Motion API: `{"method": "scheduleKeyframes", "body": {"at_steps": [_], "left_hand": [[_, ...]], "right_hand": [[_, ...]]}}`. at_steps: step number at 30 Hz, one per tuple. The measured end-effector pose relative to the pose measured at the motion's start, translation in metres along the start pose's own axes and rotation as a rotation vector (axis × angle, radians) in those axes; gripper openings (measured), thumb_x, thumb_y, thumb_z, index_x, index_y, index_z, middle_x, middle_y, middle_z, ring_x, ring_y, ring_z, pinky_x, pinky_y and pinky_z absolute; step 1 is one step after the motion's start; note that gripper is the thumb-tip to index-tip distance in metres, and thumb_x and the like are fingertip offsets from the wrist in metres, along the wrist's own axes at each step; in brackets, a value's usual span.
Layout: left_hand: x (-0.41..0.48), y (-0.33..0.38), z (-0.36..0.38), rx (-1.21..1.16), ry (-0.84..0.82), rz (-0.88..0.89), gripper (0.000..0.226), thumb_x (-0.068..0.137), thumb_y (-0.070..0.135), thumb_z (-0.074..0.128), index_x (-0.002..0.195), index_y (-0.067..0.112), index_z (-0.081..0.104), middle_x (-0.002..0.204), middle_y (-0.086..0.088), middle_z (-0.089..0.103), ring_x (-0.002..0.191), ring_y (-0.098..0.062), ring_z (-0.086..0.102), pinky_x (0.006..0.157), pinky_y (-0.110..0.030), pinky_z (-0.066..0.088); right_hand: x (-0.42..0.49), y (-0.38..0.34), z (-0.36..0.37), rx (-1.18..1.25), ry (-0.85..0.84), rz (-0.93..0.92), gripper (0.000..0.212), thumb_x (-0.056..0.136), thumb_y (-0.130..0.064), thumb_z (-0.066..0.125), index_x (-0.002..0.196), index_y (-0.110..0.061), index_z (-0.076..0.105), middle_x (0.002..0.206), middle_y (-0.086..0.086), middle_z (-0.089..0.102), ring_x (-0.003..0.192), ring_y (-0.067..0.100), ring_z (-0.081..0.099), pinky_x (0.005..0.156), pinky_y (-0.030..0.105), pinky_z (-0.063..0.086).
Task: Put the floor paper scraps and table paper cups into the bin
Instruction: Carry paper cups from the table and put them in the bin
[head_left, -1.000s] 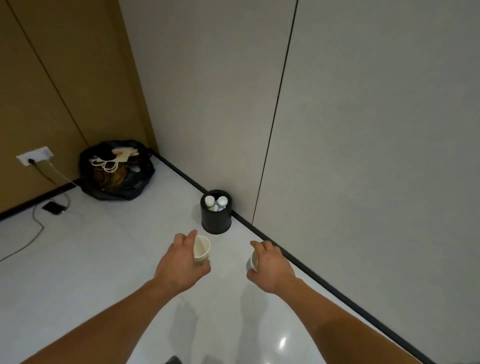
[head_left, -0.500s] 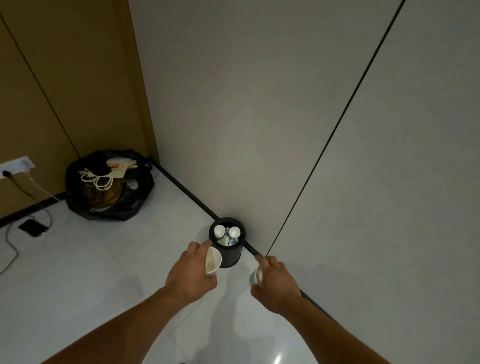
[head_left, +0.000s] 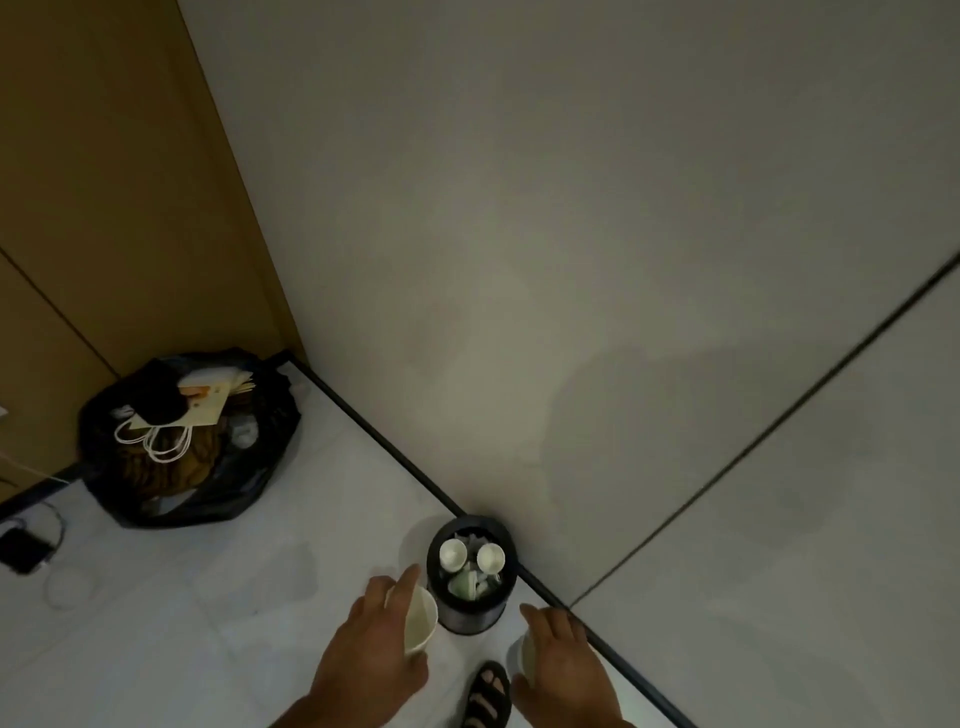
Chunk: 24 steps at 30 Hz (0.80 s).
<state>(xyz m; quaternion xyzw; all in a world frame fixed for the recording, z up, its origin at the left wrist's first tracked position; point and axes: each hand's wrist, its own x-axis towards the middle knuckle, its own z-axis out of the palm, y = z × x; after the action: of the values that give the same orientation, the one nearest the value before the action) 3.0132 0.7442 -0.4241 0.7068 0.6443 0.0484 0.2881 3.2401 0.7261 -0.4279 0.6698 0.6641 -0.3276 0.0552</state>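
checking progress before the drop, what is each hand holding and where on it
The left hand grips a paper cup around its side wall; the right hand grips a second cup the same way, largely hidden by that hand.

4 white paper cups (head_left: 420, 621) are counted — 1 in left hand (head_left: 371, 654), 1 in right hand (head_left: 563, 660), 2 in the 1 round black bin (head_left: 467, 621). Misc.: 1 black plastic bag (head_left: 244, 478), 1 dark phone (head_left: 21, 551), 1 black sandal (head_left: 488, 696).

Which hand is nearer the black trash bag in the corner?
Left. The left hand, gripping a paper cup, is down-right of the black trash bag in frame, left of the bin; the right hand, gripping a second cup, is farther right, beyond it.
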Motion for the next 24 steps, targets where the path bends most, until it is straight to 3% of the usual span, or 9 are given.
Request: {"method": "scheduleKeyframes", "body": {"at_steps": [8, 11, 15, 24], "left_hand": [[0.173, -0.029, 0.045, -0.007, -0.067, -0.052, 0.084, 0.077, 0.048, 0.059, 0.147, 0.036, 0.013, 0.137, 0.009, 0.028, 0.112, -0.008, 0.045, 0.090, -0.017, 0.045], [0.235, -0.045, 0.080, -0.012, -0.089, -0.025, 0.083, 0.080, 0.046, 0.062, 0.146, 0.033, 0.012, 0.136, 0.006, 0.030, 0.111, -0.011, 0.047, 0.087, -0.017, 0.046], [0.304, -0.081, 0.146, 0.014, -0.135, 0.052, 0.084, 0.081, 0.042, 0.065, 0.147, 0.028, 0.016, 0.139, 0.000, 0.032, 0.117, -0.017, 0.047, 0.089, -0.022, 0.044], [0.385, -0.167, 0.294, 0.125, -0.129, 0.192, 0.084, 0.077, 0.037, 0.070, 0.146, 0.016, 0.027, 0.138, -0.012, 0.038, 0.117, -0.030, 0.046, 0.087, -0.036, 0.046]], "right_hand": [[0.167, 0.033, 0.000, 0.004, -0.019, 0.059, 0.083, 0.083, -0.050, 0.055, 0.153, -0.035, 0.012, 0.151, -0.012, 0.023, 0.134, 0.013, 0.033, 0.105, 0.019, 0.031], [0.223, 0.051, 0.019, 0.022, -0.002, 0.063, 0.081, 0.085, -0.048, 0.056, 0.152, -0.031, 0.015, 0.148, -0.010, 0.027, 0.128, 0.011, 0.036, 0.103, 0.017, 0.033], [0.297, 0.069, 0.067, 0.078, 0.089, 0.033, 0.073, 0.087, -0.037, 0.064, 0.149, -0.020, 0.028, 0.141, -0.002, 0.039, 0.125, 0.015, 0.042, 0.101, 0.028, 0.045], [0.415, 0.125, 0.209, -0.064, 0.132, 0.034, 0.073, 0.086, -0.038, 0.067, 0.147, -0.016, 0.032, 0.140, 0.008, 0.042, 0.124, 0.027, 0.045, 0.095, 0.037, 0.050]]}}
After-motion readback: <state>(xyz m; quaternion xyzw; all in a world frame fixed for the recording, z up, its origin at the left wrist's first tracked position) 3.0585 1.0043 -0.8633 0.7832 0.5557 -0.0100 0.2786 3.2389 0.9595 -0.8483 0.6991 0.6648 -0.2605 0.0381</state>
